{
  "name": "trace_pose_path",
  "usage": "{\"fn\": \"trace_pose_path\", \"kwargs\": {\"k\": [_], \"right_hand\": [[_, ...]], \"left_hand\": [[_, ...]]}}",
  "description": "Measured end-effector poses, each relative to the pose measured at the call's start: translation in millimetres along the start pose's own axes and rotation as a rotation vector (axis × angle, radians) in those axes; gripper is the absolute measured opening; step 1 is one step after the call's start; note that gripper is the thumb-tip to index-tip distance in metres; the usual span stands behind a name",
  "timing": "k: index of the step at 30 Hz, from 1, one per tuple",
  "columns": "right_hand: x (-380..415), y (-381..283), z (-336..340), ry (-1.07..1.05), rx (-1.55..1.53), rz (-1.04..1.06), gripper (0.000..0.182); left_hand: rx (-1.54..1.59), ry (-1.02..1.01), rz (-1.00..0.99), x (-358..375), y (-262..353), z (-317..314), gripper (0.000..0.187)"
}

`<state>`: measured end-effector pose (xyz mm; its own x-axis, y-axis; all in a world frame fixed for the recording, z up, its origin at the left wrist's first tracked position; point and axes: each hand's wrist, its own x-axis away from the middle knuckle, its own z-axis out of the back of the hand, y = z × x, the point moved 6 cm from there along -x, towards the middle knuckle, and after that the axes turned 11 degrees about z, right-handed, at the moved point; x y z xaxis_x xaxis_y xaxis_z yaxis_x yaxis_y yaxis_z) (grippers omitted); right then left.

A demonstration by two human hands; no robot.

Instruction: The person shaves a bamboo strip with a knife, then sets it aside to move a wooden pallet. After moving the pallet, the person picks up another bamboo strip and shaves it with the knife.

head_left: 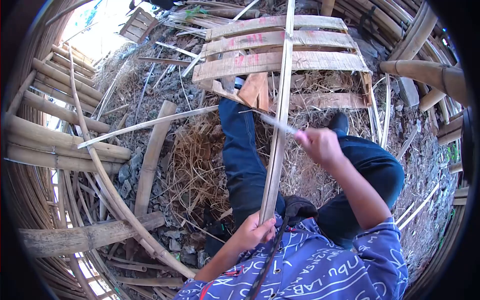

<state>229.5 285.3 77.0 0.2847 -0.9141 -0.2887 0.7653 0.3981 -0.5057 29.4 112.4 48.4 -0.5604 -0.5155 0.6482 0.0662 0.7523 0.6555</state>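
A long split bamboo strip runs from my lap up past the top edge of the view. Near my waist my left hand is wrapped round its lower end. To the right of the strip my right hand is closed on the handle of a blade. The blade is blurred by motion and reaches across the strip. Between my legs and beyond my feet, the strip passes over a wooden slatted crate.
Bamboo poles are stacked on the left, and more poles stand at the right. A thin strip lies left of my leg. Straw shavings and rubble cover the ground. A small wooden crate sits at the upper left.
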Motion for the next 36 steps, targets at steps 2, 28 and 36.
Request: {"fn": "trace_pose_path", "kwargs": {"k": [2,28,36], "right_hand": [[24.1,-30.0,-17.2,-0.025,-0.122,0.135,0.042],[26.2,-51.0,-46.8,-0.194,-0.083,0.289,0.044],[-19.1,36.4,-21.0,0.024,0.142,0.042,0.043]], "left_hand": [[0.011,0.025,-0.044,-3.0,4.5,5.7,0.012],[-0.123,0.079,0.008,-1.6,-1.4,30.8,0.011],[-0.079,0.023,-0.001,4.7,-8.4,35.3,0.01]]}}
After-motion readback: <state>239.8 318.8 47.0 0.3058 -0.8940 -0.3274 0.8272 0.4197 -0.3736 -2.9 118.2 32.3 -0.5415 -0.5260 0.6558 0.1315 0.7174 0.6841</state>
